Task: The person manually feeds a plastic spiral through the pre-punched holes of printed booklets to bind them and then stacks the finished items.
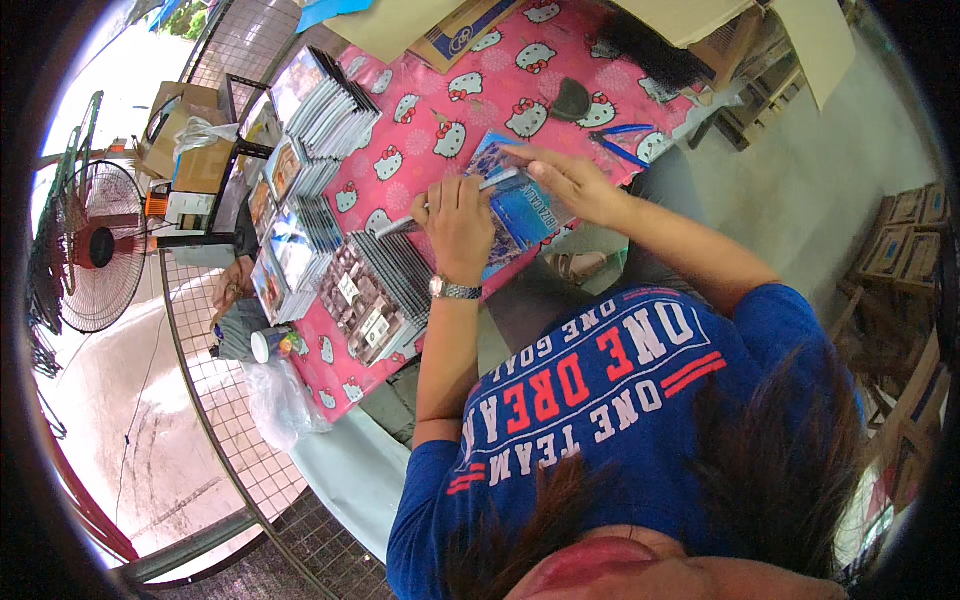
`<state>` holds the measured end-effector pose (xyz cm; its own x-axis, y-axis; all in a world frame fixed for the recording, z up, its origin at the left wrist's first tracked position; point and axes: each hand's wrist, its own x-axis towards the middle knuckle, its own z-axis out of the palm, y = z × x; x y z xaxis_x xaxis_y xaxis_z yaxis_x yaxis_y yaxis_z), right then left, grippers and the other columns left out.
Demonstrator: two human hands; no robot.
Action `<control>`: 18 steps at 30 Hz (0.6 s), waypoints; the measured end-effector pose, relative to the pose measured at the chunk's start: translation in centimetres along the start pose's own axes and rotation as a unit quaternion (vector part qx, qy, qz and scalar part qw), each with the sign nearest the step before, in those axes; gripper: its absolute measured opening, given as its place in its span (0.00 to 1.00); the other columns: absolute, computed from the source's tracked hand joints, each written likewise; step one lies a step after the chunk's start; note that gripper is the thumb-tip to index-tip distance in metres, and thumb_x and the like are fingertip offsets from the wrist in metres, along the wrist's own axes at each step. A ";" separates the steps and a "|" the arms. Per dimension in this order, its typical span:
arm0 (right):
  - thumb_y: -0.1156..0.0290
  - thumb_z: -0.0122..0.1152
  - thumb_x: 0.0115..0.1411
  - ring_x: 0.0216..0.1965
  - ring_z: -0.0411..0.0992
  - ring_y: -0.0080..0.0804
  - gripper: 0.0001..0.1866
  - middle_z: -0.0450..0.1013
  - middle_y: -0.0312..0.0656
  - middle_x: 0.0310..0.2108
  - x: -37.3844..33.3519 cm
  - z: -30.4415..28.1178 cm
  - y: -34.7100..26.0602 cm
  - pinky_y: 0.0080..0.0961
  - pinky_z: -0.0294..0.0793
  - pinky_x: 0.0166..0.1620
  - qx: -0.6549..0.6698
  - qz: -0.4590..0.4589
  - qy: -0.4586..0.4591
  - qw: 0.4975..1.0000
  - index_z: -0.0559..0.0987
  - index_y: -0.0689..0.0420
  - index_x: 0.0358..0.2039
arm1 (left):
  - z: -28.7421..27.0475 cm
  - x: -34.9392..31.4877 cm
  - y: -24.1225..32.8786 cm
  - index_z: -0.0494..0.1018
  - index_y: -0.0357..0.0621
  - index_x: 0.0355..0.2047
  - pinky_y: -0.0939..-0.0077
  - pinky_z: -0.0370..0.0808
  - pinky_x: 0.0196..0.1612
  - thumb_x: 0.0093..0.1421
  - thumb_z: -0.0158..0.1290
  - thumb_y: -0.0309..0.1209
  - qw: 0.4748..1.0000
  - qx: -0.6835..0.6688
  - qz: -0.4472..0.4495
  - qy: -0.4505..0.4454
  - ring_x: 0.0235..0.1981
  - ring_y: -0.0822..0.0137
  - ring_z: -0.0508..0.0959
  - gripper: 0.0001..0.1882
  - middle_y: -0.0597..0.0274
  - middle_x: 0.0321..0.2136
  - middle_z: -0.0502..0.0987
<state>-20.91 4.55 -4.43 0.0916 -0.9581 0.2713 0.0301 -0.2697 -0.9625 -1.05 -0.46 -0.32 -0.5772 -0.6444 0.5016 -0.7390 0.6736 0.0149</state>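
Observation:
My left hand (pixel 458 222), with a metal watch on its wrist, is closed around a long pale grey strip (pixel 502 181). The strip lies slantwise across a booklet with a blue picture cover (pixel 520 218) near the table's front edge. Over the right part of that cover is my right hand (pixel 578 188). Its fingers are stretched out and its thumb is close to the strip's end; whether they touch I cannot tell. Directly left of my left hand stands a stack of booklets with dark photo covers (pixel 365 305).
More booklet stacks (pixel 320 105) line the table's left side on a pink cartoon-cat cloth (pixel 400 140). Blue slim tools (pixel 622 142) and a dark rounded pad (pixel 571 100) lie to the right. Cardboard (pixel 465 35) rests at the back. Far left are a fan (pixel 100 247) and a white-lidded jar (pixel 262 347).

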 end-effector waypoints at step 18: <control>0.80 0.61 0.53 0.41 0.71 0.39 0.19 0.69 0.41 0.37 1.9 -3.5 -2.1 0.35 0.71 0.44 -0.302 -0.166 -0.031 0.938 0.82 0.49 0.45 | -0.2 0.2 0.6 0.76 0.47 0.35 0.61 0.62 0.48 0.57 0.57 0.39 0.996 -0.092 0.011 -0.012 0.38 0.57 0.75 0.11 0.61 0.34 0.78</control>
<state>-24.25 3.00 -1.88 0.2358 -0.8092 0.5382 -0.5011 -0.5757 -0.6461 -1.56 -0.11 -0.04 -0.6023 -0.6351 0.4835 -0.6505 0.7416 0.1638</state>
